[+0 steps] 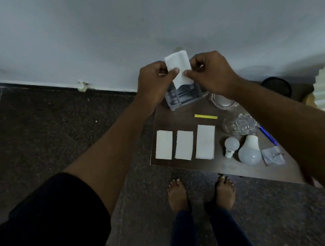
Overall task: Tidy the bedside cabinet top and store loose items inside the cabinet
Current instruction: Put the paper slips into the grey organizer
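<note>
Both hands were raised above the far end of the table (pixel 180 117), pinching one white paper (pixel 179 69) between them. The left hand (pixel 155 82) held its left edge in a closed thumb-and-finger grip, and the right hand (pixel 210 73) did the same on the right edge. Directly beneath the grip lay a grey tray (pixel 183 97). Nearer the person than the grip, three folded white papers (pixel 185 145) lay side by side, with two bulbs (pixel 246 149) to their right.

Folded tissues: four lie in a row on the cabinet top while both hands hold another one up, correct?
Not quite. The head view shows three folded tissues in the row, not four. The left hand and right hand do hold another tissue up.
</note>
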